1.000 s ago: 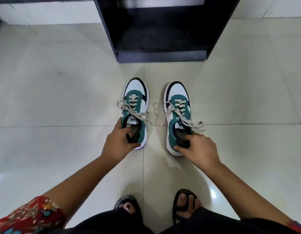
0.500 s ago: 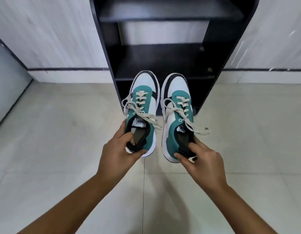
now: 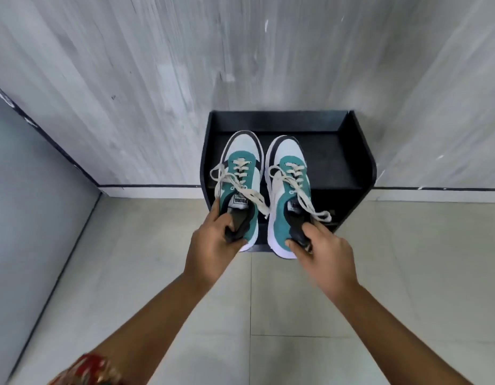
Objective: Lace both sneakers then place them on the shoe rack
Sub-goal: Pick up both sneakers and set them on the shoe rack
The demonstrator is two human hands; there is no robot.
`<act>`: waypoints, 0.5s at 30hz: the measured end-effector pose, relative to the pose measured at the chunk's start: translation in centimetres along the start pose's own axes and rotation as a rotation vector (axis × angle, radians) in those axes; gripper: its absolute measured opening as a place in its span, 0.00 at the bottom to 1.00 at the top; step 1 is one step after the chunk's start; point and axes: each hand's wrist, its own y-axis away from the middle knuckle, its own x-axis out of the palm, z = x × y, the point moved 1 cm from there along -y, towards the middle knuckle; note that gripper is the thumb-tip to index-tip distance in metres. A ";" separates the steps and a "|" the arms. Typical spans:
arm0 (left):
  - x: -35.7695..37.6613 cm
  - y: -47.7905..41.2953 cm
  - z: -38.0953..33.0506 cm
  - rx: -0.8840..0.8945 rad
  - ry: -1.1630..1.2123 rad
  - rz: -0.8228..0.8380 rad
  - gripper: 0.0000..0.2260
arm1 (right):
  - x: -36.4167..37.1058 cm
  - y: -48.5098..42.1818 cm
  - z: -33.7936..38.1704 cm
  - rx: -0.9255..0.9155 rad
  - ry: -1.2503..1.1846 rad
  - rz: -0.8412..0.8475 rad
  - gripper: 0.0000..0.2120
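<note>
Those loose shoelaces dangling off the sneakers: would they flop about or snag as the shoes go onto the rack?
Probably floppy: the shoelaces droop in slack loops over the right sneaker. They might catch the black shoe rack edge, since the ends trail past the shoe's side. Likely harmless, being light.

Teal-white-black sneakers [image 3: 268,184], cream laces [image 3: 240,187], black shoe rack [image 3: 343,162]

The rack [image 3: 349,162] top shelf lies bare toward its right edge and back wall; both sneakers [image 3: 240,173] fill its left and middle.
</note>
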 end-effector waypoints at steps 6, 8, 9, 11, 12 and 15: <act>-0.9 -7.9 1.4 -0.113 -0.013 0.078 0.15 | 0.5 -9.1 1.6 0.003 0.066 0.192 0.13; -1.2 -9.3 1.6 -0.151 -0.030 0.096 0.14 | 0.7 -10.7 2.1 0.001 0.032 0.201 0.13; -1.3 -9.9 1.5 -0.167 -0.038 0.100 0.14 | 0.8 -11.2 2.4 0.000 0.026 0.211 0.13; -1.5 -10.3 1.2 -0.185 -0.055 0.110 0.15 | 1.1 -11.8 2.6 0.003 0.026 0.233 0.13; -1.6 -10.5 1.1 -0.193 -0.061 0.120 0.16 | 1.1 -12.0 2.7 0.012 0.024 0.240 0.13; -1.8 -10.5 0.9 -0.220 -0.061 0.152 0.15 | 0.8 -12.6 2.7 0.017 0.022 0.267 0.13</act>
